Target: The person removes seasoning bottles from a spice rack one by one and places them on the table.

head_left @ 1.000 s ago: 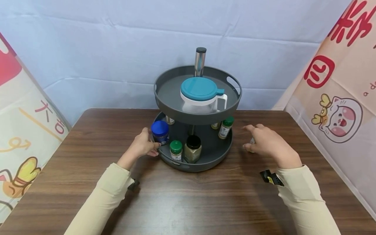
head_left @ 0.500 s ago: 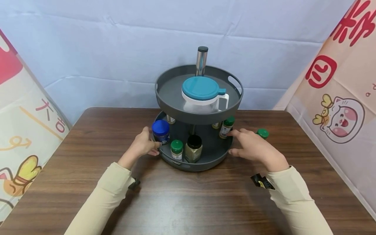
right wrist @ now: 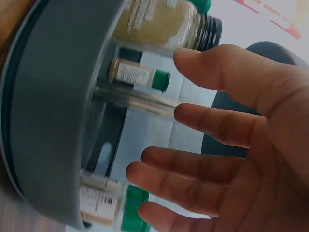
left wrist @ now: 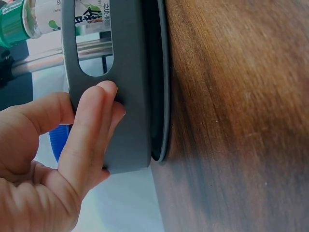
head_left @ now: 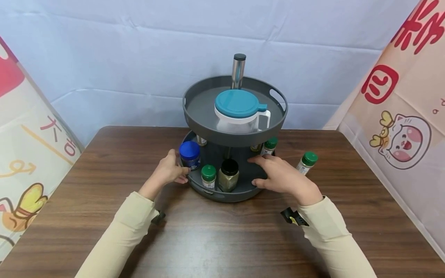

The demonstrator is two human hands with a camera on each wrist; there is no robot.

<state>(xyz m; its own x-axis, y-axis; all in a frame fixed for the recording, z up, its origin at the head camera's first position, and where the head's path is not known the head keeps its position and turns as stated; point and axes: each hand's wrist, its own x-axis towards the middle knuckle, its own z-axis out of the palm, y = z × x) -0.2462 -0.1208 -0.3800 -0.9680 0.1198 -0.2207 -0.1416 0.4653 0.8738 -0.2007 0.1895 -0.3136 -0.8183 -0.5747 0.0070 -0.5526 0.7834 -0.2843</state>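
Observation:
In the head view my left hand point(head_left: 167, 172) pinches the rim of the grey two-tier rack's lower tray point(head_left: 226, 197); in the left wrist view the thumb lies over the edge and the fingers on its outer wall point(left wrist: 133, 96). My right hand point(head_left: 283, 177) reaches over the tray's right side with fingers spread, holding nothing. Nearest its thumb is a square jar with a black lid point(head_left: 228, 178); in the right wrist view the jar point(right wrist: 154, 24) stands apart from the palm. A green-lidded spice bottle point(head_left: 208, 178) and a blue-lidded jar point(head_left: 189, 156) stand left of it.
A clear pitcher with a teal lid point(head_left: 237, 106) stands on the upper tray point(head_left: 194, 116). Another green-lidded bottle point(head_left: 269, 146) is partly hidden behind my right hand. One green-lidded bottle point(head_left: 306, 163) stands on the wooden table point(head_left: 215, 239), right of the rack.
My right hand has let go of the green-lidded bottle on the table at right and moved left over the lower tray. The left hand stays at the rim.

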